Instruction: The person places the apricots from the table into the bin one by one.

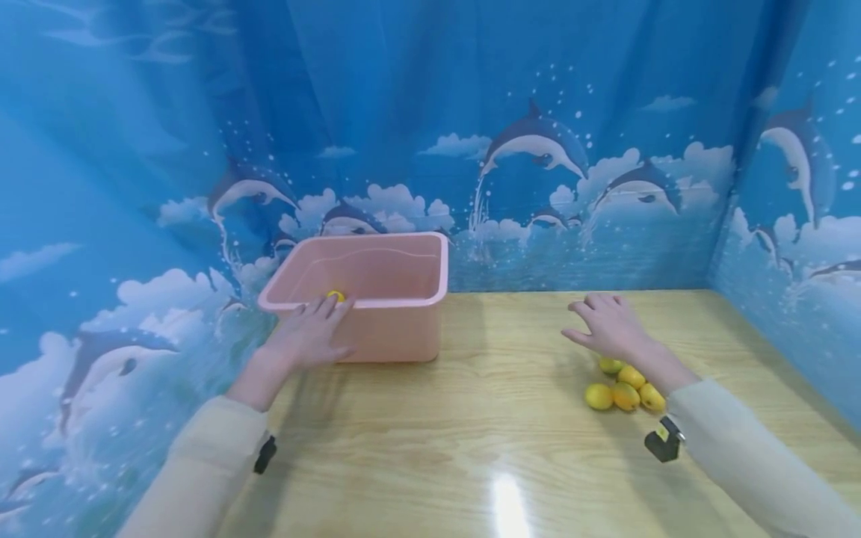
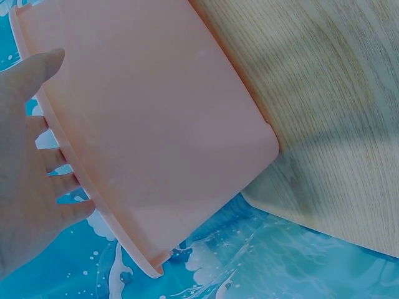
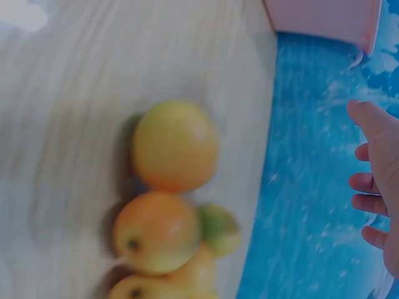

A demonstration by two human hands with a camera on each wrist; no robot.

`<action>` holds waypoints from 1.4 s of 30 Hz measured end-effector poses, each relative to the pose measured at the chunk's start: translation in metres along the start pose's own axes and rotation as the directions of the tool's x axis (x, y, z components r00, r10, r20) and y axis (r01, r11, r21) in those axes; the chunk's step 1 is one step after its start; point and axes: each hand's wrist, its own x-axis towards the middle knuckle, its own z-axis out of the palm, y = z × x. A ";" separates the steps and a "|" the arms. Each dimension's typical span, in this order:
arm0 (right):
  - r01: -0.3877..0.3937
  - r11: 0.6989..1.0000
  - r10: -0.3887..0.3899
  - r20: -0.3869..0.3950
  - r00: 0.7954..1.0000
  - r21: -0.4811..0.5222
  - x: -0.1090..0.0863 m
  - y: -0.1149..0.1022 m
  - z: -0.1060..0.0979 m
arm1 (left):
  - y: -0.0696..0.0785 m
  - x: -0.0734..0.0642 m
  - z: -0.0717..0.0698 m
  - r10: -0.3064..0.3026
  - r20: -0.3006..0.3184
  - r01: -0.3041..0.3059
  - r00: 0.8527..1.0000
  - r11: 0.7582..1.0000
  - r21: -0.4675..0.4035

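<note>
My left hand (image 1: 306,332) is at the near rim of a pink plastic bin (image 1: 397,336), its spread fingers reaching over the edge. A yellow fruit (image 1: 335,296) shows just past those fingertips, partly hidden by them. In the left wrist view the thumb (image 2: 47,65) lies apart from the fingers, outside the bin wall. My right hand (image 1: 608,325) hovers with loosely bent fingers and nothing in them. Just below it, several smooth yellow-orange fruits (image 1: 626,396) lie in a cluster on the table; a greenish one (image 3: 219,230) sits among them in the right wrist view.
The pale wood-grain table (image 1: 471,426) runs back to a blue dolphin-print curtain (image 1: 430,149), which also hangs along both sides. The bin stands at the table's back left, against the curtain. A black wrist device (image 1: 664,441) is strapped at the right sleeve.
</note>
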 end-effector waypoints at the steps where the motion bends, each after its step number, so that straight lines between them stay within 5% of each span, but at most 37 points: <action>1: -0.011 1.000 0.011 0.009 1.000 0.002 -0.003 0.004 0.003 | 0.000 0.000 0.000 -0.003 -0.001 0.003 1.000 1.000 -0.004; 18: -0.157 0.988 0.156 0.135 0.979 -0.001 -0.044 0.034 0.030 | 0.000 -0.002 0.002 -0.014 -0.006 0.014 1.000 1.000 -0.021; 42: -0.153 0.988 0.153 0.183 0.971 -0.015 -0.050 0.041 0.052 | 0.001 -0.002 0.001 -0.002 -0.001 0.002 1.000 1.000 0.013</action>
